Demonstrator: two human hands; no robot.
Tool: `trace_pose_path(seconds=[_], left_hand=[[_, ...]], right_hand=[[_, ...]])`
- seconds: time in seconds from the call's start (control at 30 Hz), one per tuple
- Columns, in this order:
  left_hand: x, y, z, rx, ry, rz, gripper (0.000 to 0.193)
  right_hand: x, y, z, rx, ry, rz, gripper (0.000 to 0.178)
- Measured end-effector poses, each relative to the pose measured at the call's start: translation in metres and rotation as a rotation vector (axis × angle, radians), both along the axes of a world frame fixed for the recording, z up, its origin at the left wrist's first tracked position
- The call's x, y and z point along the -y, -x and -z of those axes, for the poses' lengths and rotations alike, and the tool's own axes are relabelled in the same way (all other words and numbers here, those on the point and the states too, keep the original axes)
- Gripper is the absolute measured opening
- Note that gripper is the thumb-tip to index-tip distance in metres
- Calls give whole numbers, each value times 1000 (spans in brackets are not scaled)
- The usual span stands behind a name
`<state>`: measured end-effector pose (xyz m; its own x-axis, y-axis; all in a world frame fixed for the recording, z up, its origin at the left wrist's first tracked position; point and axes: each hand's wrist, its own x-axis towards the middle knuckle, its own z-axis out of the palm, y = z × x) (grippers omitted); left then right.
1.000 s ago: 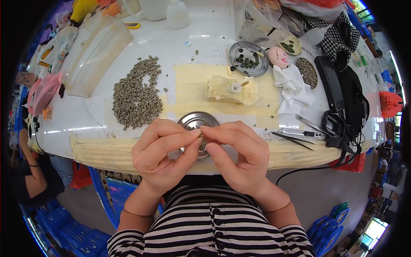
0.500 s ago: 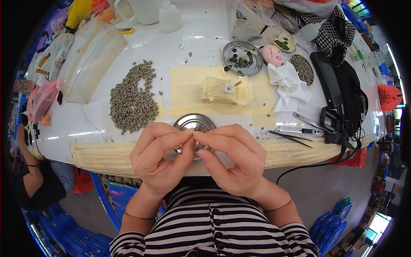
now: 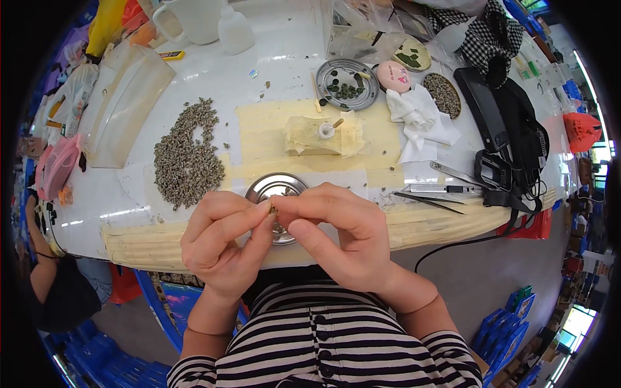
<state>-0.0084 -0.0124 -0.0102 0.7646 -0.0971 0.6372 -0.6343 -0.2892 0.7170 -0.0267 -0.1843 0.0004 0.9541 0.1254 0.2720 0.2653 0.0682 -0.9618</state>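
Note:
Just above the table's near edge, my left hand (image 3: 226, 242) pinches a small brownish piece (image 3: 273, 210) between thumb and forefinger. My right hand (image 3: 346, 229) meets it from the other side, its forefinger tip against the piece and its thumb slightly apart, the remaining fingers curled in. The piece is too small to tell its kind. Beneath the fingertips stands a round shiny metal dish (image 3: 257, 185) holding several small bits, partly covered by my hands. To the left of the dish lies a heap of small grey-brown pieces (image 3: 187, 155).
Behind the dish stands a taped block (image 3: 310, 143) with a small white cup (image 3: 326, 131). Farther back are a metal plate (image 3: 321, 87) with dark green bits and crumpled white tissue (image 3: 411, 116). Tweezers (image 3: 430, 202), a craft knife (image 3: 440, 189) and black straps (image 3: 527, 129) lie at right.
The view has shifted slightly, so the table things sit farther left. My fingertips have turned a little, and the small brownish piece between them now shows.

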Motion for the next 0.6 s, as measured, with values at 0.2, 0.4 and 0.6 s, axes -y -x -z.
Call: trace_pose_path(seconds=[0.2, 0.4, 0.6], left_hand=[[3, 1, -3, 78, -64, 2, 30], [4, 0, -6, 114, -107, 29, 30], [4, 1, -5, 105, -121, 14, 30]], right_hand=[[-1, 2, 3, -240, -266, -91, 21], [0, 0, 1, -340, -336, -132, 16], [-1, -1, 1, -234, -215, -27, 11]])
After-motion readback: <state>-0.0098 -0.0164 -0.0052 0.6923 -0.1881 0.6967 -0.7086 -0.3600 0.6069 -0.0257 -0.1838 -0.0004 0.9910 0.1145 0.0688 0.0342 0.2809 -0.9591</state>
